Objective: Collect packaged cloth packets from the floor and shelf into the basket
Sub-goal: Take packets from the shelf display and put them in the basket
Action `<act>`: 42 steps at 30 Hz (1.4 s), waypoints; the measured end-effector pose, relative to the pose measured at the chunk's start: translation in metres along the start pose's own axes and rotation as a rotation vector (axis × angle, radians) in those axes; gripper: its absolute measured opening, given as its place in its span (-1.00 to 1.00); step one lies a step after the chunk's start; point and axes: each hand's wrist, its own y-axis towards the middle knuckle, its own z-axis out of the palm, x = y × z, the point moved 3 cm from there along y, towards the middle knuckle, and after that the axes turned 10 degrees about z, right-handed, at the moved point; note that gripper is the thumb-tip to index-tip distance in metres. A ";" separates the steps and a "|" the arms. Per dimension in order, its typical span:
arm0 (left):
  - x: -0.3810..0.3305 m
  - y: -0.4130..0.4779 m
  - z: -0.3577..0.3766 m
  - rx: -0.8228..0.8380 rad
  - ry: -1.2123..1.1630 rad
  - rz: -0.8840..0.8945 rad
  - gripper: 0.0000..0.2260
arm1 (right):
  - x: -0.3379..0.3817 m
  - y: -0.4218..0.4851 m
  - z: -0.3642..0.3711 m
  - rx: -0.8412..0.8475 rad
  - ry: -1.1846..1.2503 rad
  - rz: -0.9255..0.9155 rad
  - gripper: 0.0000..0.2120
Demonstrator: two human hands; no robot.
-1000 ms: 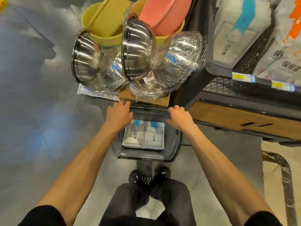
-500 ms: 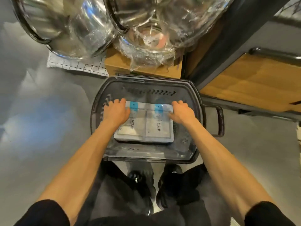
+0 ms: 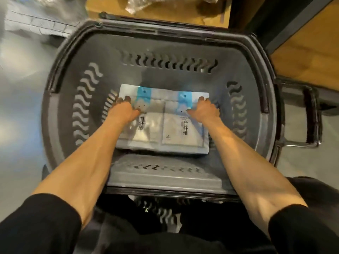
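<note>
A dark grey plastic basket point(image 3: 165, 48) stands on the floor right below me. Two white cloth packets with blue tops and printed characters lie side by side on its bottom, the left packet point(image 3: 152, 131) touching the right packet point(image 3: 174, 125). My left hand point(image 3: 124, 110) grips the left packet at its outer far corner, fingers curled over the edge. At the outer far corner of the right packet my right hand point(image 3: 202, 110) grips in the same way. Both forearms reach down into the basket.
A brown cardboard box point(image 3: 165, 11) with crinkled plastic wrap sits just beyond the basket. A wood-panelled shelf base point(image 3: 302, 57) is at the right, with the basket's pull handle point(image 3: 310, 116) beside it. A grid-patterned sheet point(image 3: 36, 24) lies on the grey floor at the far left.
I have bent much closer to the basket. My hands went from its far rim down onto the packets and now hold their outer far corners.
</note>
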 end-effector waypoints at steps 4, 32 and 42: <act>0.013 0.000 0.007 -0.070 -0.138 -0.113 -0.40 | -0.006 0.003 0.009 -0.062 0.137 0.070 -0.30; -0.023 -0.135 -0.119 -0.054 -1.325 -0.114 -0.76 | -0.001 -0.127 -0.114 0.193 0.918 0.049 -0.77; -0.100 -0.309 -0.305 -0.064 -1.398 -0.051 -0.75 | -0.027 -0.324 -0.338 0.147 1.056 -0.010 -0.84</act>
